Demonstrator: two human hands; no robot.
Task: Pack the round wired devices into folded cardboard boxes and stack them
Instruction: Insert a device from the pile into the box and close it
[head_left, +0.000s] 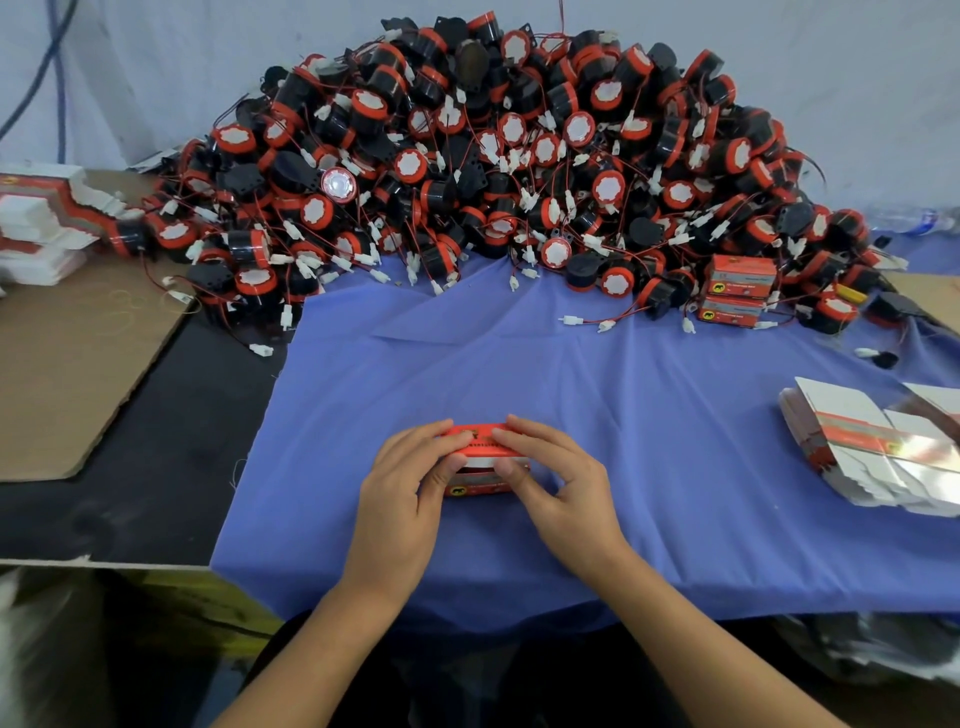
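A small red and white cardboard box (483, 460) sits on the blue cloth (571, 395) near the front edge. My left hand (405, 488) holds its left side, fingers over the top and thumb on the front. My right hand (550, 483) holds its right side the same way. A big heap of round black and red wired devices (493, 166) with white connectors fills the back of the table. Two closed red boxes (737, 291) are stacked at the heap's right foot.
A stack of flat unfolded boxes (878, 447) lies at the right edge. More flat box blanks (47, 223) are piled at the far left, above a brown cardboard sheet (78, 353). Loose wired connectors (587, 321) lie on the cloth before the heap.
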